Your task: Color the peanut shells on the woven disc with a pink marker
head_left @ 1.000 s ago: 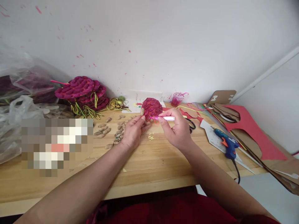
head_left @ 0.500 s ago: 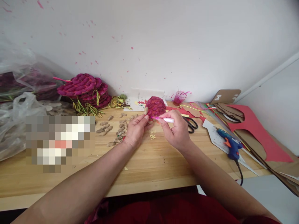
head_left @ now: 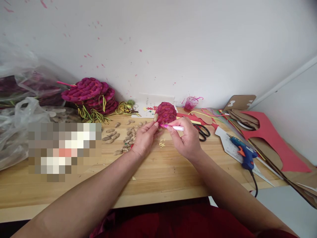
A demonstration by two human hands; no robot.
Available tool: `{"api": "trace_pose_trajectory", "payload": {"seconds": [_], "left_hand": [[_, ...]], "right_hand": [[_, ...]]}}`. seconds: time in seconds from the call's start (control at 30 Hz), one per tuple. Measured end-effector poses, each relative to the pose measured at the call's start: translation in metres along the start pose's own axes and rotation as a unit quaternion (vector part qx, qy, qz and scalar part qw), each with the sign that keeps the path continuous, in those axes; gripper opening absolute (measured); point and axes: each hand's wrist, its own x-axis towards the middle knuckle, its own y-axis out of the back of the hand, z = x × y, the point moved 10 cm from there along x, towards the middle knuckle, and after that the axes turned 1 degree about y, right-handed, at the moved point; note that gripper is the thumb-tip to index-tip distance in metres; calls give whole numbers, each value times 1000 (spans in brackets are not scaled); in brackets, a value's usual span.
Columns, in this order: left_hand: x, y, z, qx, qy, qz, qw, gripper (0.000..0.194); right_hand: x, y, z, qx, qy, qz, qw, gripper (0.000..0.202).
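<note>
Fingers pressed together, my left hand grips the lower left edge of a round magenta piece covered in painted peanuts. An unpainted peanut shows at that edge, just above my left fingertips. A white brush with a magenta end is pinched in my right hand. Its tip meets the lower edge of the round piece, close to my left thumb. Loose peanuts lie left of my left hand, and small yellow scraps lie between my hands.
A stack of magenta peanut pieces and plastic bags stand at the left. Behind sits a cup of magenta paint. To the right are black-handled scissors, a blue glue gun and red card.
The round piece appears very slightly shifted to the right. Both hands keep their holds, and the brush stays at its lower edge.
</note>
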Motion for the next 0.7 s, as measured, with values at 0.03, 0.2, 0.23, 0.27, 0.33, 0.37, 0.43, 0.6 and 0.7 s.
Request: {"api": "trace_pose_trajectory", "payload": {"seconds": [0.03, 0.2, 0.23, 0.27, 0.33, 0.37, 0.43, 0.6, 0.7], "left_hand": [[0, 0, 0, -2, -1, 1, 1000, 44], [-1, 0, 1, -2, 0, 4, 1000, 40], [-1, -1, 1, -2, 3, 3, 1000, 40], [-2, -1, 2, -3, 4, 2, 1000, 41], [-2, -3, 3, -6, 5, -1, 1000, 43], [-2, -3, 3, -8, 5, -2, 1000, 43], [-2, -4, 4, -15, 8, -1, 1000, 43], [1, -1, 2, -40, 21, 10, 999, 38], [1, 0, 2, -48, 24, 17, 998, 36]], "right_hand": [[0, 1, 1, -1, -3, 6, 1000, 6], [-1, 0, 1, -10, -6, 2, 1000, 6], [-1, -2, 0, -12, -3, -6, 1000, 7], [-2, -5, -2, -14, 1, -14, 1000, 7], [-4, -8, -4, -18, 10, -27, 999, 7], [-5, -10, -5, -20, 13, -32, 999, 7], [-6, -11, -5, -26, 19, -39, 999, 6], [-7, -8, -8, -37, 50, -40, 997, 5], [-6, -7, -8, -37, 55, -40, 997, 6]]}}
